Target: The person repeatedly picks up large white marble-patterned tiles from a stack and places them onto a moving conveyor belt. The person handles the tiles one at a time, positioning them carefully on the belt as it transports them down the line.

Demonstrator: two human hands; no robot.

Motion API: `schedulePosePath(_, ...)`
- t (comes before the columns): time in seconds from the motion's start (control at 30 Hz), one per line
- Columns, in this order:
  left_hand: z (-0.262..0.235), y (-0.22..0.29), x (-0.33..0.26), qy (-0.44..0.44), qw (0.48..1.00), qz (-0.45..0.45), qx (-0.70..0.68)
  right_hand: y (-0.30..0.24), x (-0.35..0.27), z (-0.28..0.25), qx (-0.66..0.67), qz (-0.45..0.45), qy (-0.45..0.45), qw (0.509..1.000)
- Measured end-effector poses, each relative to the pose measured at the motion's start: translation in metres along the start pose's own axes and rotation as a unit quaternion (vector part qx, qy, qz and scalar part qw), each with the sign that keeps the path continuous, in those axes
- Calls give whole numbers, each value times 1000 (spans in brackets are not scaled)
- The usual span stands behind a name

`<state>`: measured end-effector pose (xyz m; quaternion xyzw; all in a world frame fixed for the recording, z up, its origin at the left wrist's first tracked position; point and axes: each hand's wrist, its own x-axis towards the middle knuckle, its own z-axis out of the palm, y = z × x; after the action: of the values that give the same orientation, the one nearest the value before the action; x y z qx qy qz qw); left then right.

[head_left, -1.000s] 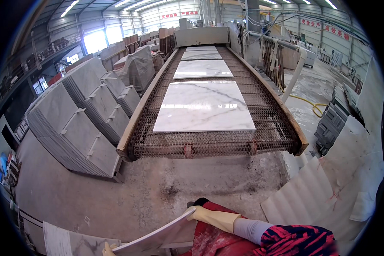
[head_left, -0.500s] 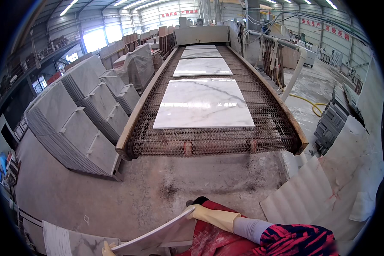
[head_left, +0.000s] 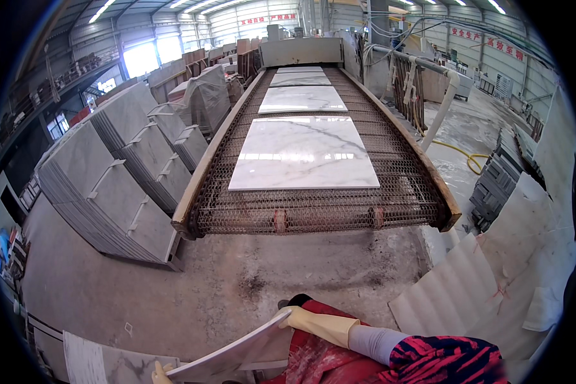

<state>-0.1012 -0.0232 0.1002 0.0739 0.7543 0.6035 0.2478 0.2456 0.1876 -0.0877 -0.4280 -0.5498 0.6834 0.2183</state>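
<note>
Low in the picture, a pale stone slab (head_left: 243,346) is tilted between my two hands, in front of my red apron. My right hand (head_left: 304,321), in a cream rubber glove, is closed on its upper right edge. At the slab's left end my gloved left hand (head_left: 160,373) grips the edge; only its fingers and part of the glove show at the lower rim. Beside that hand lies another white slab with grey veins (head_left: 125,365). Ahead, a large polished white slab (head_left: 304,153) rests flat near the front of a mesh conveyor belt (head_left: 313,216).
Several more polished slabs (head_left: 301,98) lie farther along the conveyor. At left, stacks of slabs (head_left: 128,205) lean upright with spacers between them. A white pipe (head_left: 443,109), a yellow hose (head_left: 473,160) and dark stacked blocks (head_left: 493,189) stand right, behind pale sheets (head_left: 454,291).
</note>
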Motion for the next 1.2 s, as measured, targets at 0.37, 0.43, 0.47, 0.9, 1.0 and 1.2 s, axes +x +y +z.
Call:
schedulePosePath(0.37, -3, -1, 0, -3, 1000, 6, 4, -7, -1, 1, -9, -8, -20, 1000)
schedulePosePath(0.43, -3, -2, 0, 4, 1000, 7, 1, -10, -3, 1, -8, -3, -19, 1000)
schedulePosePath(0.47, -5, -2, 0, 0, 1000, 3, 0, -12, -3, 2, -11, 0, -21, 1000)
schedulePosePath(0.9, -9, -9, 6, -20, 1000, 3, -19, -12, -3, 4, 47, -4, -12, 999)
schedulePosePath(1.0, -6, -3, 0, -26, 1000, 4, -12, -9, -1, 3, 40, -5, -9, 999)
schedulePosePath(1.2, -3, -4, 2, -21, 1000, 18, 11, -5, -4, -2, 24, 2, -11, 1000)
